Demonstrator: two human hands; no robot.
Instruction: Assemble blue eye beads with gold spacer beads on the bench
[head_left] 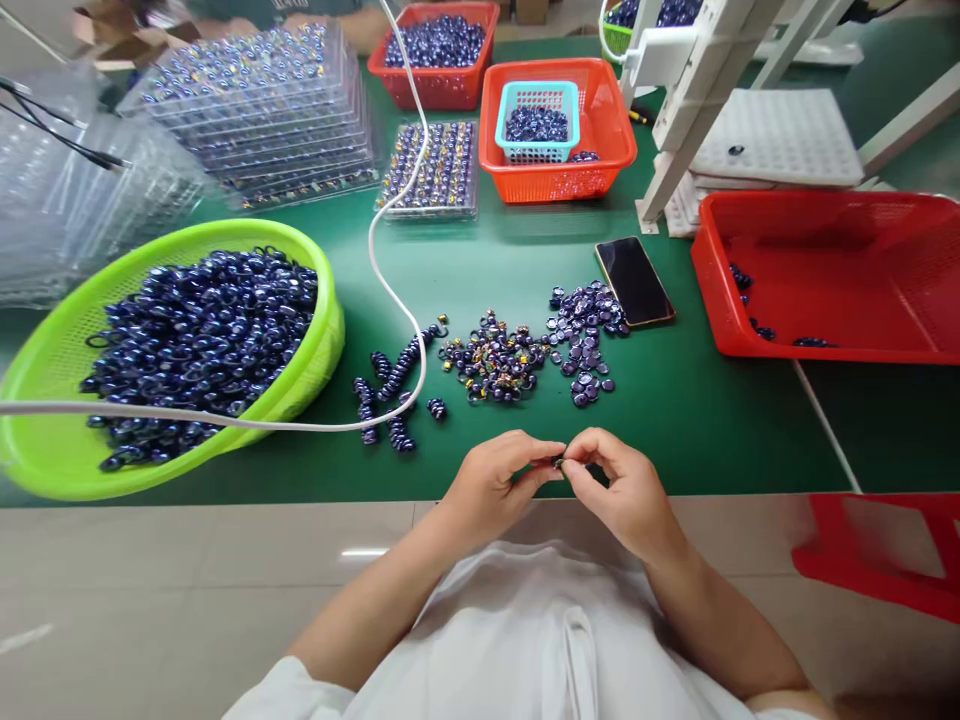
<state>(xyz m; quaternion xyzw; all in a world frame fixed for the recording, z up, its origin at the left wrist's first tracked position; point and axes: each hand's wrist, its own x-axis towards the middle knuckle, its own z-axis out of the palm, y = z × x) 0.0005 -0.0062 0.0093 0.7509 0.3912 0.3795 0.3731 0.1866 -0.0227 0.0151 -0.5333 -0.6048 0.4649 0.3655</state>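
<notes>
My left hand and my right hand meet at the table's front edge, fingertips pinched together. Between them is a small dark part, mostly hidden by the fingers, pinched from both sides. Just beyond my hands lies a pile of small dark and gold metallic parts. To its right are flat dark-purple caps. Left of the pile lie short stacks of shiny dark rings.
A green basket full of dark ring parts stands left. A white cable crosses the table. A phone lies near a red bin. Behind are an orange basket, stacked clear trays and a white post.
</notes>
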